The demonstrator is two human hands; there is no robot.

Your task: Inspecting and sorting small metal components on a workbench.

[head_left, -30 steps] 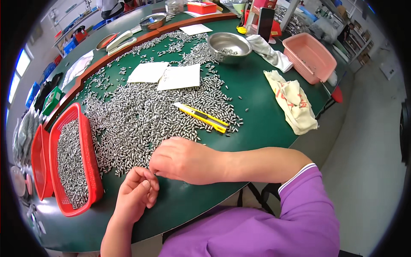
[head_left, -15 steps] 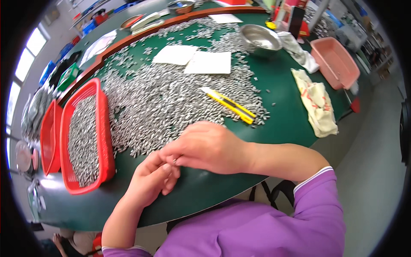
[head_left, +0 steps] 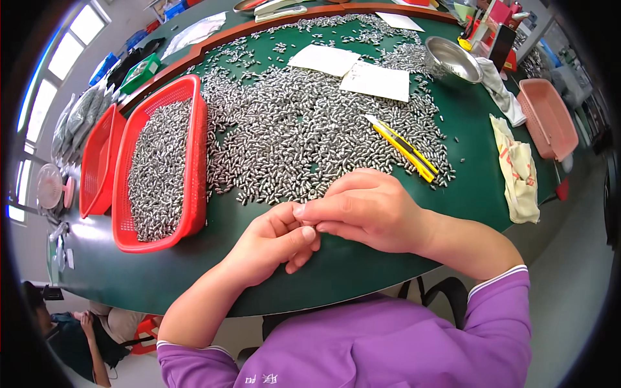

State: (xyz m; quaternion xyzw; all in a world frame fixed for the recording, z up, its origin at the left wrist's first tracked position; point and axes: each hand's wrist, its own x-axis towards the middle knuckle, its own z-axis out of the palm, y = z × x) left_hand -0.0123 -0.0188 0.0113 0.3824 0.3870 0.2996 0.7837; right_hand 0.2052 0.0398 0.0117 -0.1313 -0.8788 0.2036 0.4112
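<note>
From the head view, the person's left hand (head_left: 272, 242) and right hand (head_left: 365, 210) meet at the near edge of the round green tabletop (head_left: 479, 174), fingertips touching one another just short of the wide spread of small silvery metal cylinders (head_left: 291, 136) that covers the middle of the surface. The left hand's grip is curled, thumb pressed toward the right hand's fingertips; the right hand's grip is pinched shut, fingers drawn together — whether a piece sits between them cannot be told, since the fingers hide the spot. The nearest cylinders lie just beyond the knuckles of the right hand. To the left stands a red plastic mesh basket (head_left: 194, 149) holding a layer of the same cylinders, and a second red basket (head_left: 97, 161) sits just beside it, farther left. A yellow utility knife (head_left: 404, 147) lies on the far right part of the spread, beyond the right hand. Two white paper sheets (head_left: 352, 71) rest among the pieces farther back, near a shiny steel bowl (head_left: 453, 59). At the right edge lie a cream cloth (head_left: 517, 171) and a pink plastic basket (head_left: 550, 119) — both well apart from the hands.
</note>
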